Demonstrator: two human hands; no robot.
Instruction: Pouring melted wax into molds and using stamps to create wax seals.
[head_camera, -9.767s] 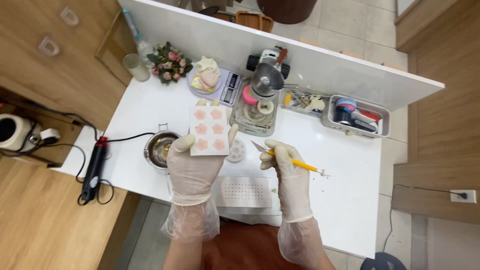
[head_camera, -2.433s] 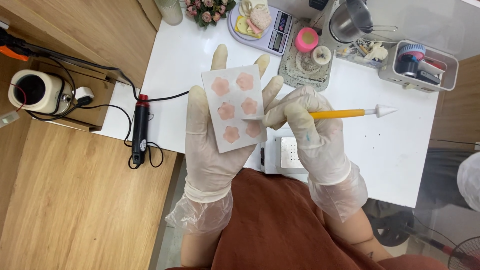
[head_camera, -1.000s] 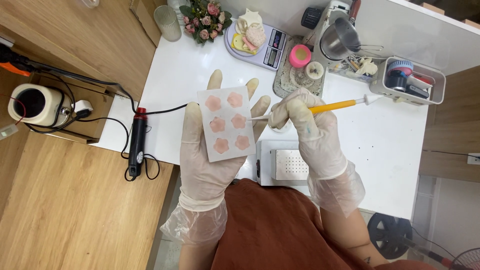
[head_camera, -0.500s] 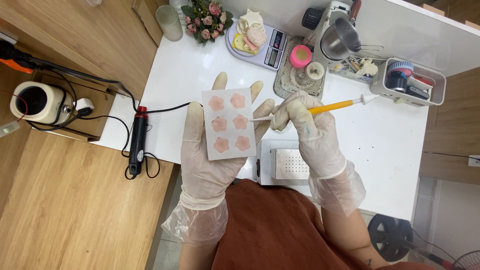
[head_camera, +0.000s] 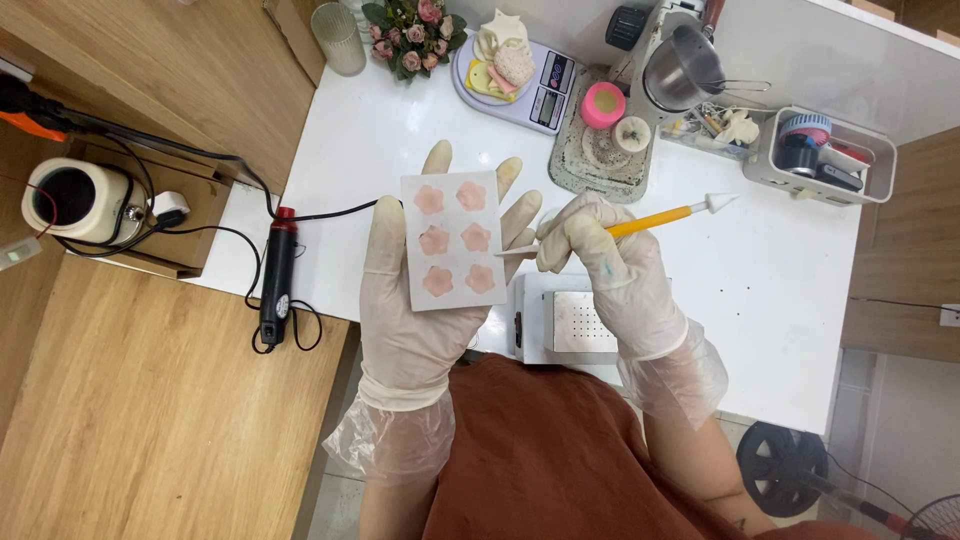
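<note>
My gloved left hand (head_camera: 415, 300) lies palm up and flat, carrying a white card (head_camera: 453, 240) with several small pink flower shapes (head_camera: 476, 237) on it. My gloved right hand (head_camera: 610, 275) grips a yellow modelling tool (head_camera: 660, 215) with white tips at both ends. Its near tip points at the card's right edge, close to the middle row of flowers. Both hands hover above the front part of the white table (head_camera: 790, 290).
A pale perforated block (head_camera: 575, 325) lies under my hands. A black heat tool (head_camera: 276, 275) with cable lies left. At the back stand a scale with pale shapes (head_camera: 510, 70), a flower bunch (head_camera: 412, 30), a metal pot (head_camera: 685, 75), a grey mat (head_camera: 600, 145) and a bin of tapes (head_camera: 820, 150).
Over the earlier frames my hands lifted the card off the table and brought it nearer to my head. In the last second they barely shift; the tool tip stays at the card's right edge.
</note>
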